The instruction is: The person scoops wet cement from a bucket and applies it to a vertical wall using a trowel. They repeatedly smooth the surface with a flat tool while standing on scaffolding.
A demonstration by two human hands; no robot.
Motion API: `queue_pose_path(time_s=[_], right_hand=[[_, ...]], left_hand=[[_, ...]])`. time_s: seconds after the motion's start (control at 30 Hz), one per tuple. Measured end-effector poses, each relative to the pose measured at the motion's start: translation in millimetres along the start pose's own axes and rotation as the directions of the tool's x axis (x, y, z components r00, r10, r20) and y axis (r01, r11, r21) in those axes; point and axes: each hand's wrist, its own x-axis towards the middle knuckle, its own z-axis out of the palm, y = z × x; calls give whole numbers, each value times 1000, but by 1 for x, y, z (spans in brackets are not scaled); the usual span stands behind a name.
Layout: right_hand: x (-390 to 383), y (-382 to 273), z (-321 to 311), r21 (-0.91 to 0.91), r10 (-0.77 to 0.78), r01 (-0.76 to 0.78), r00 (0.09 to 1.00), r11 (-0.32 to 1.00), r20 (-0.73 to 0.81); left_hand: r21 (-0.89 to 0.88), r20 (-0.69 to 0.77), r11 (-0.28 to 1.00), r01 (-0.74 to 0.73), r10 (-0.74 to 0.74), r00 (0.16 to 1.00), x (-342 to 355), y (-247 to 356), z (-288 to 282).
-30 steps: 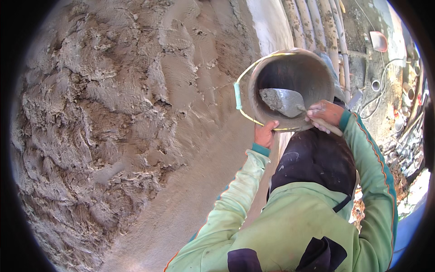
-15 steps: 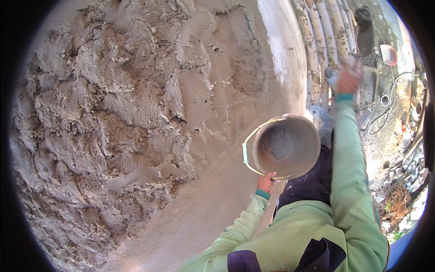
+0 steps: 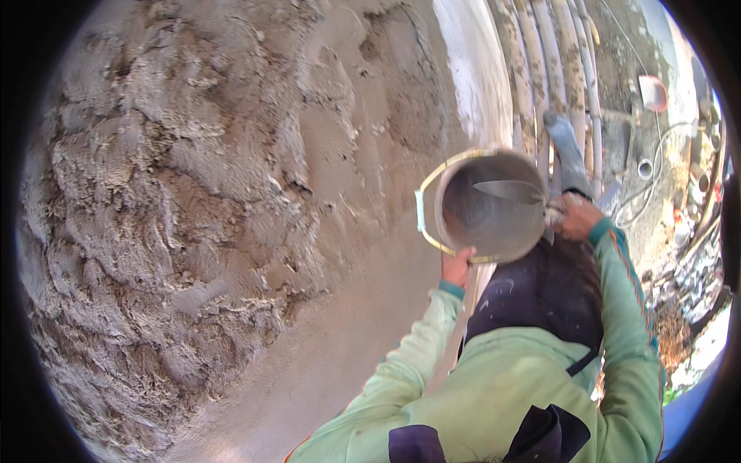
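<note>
My left hand (image 3: 457, 268) is closed on the near rim of a round bucket (image 3: 488, 235), held tilted so its inside faces up at me. A light-coloured wire handle (image 3: 421, 208) with a pale grip hangs out to the bucket's left. Grey residue coats the bucket's inside. At the bucket's right rim my right hand (image 3: 577, 217) is wrapped round the handle of a pointed trowel (image 3: 508, 190). The trowel's blade reaches left across the bucket's mouth. Rough wet mortar (image 3: 193, 193) covers the wall to the left of both hands, with a smoother band beside the bucket.
Several long poles (image 3: 543, 62) form a narrow platform ahead, with my foot (image 3: 568, 150) on it. Further right, lower down, are a red-and-white scoop-like container (image 3: 653, 92), a short pipe (image 3: 645, 168), a pale hose (image 3: 656, 181) and scattered rubble (image 3: 687, 285).
My right hand has come back from over the poles to the bucket's right rim, with the trowel blade over its mouth. My left hand and the bucket have shifted forward.
</note>
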Motion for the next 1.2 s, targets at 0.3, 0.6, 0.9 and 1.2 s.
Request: queue_pose_path(time_s=[0.3,0.6,0.9,1.2], right_hand=[[62,-58,32,-174,118,-123,992,977,-40],[57,-28,19,-247,81,-109,989,963,-121],[52,-51,19,-411,111,-117,993,904,-40],[67,-70,0,-142,463,-487,870,862,-172]], left_hand=[[-23,72,993,-116,117,990,6,86,26],[234,-30,968,-91,100,994,6,102,35],[138,193,966,-219,191,963,19,90,34],[247,239,825,-508,456,857,12,94,59]])
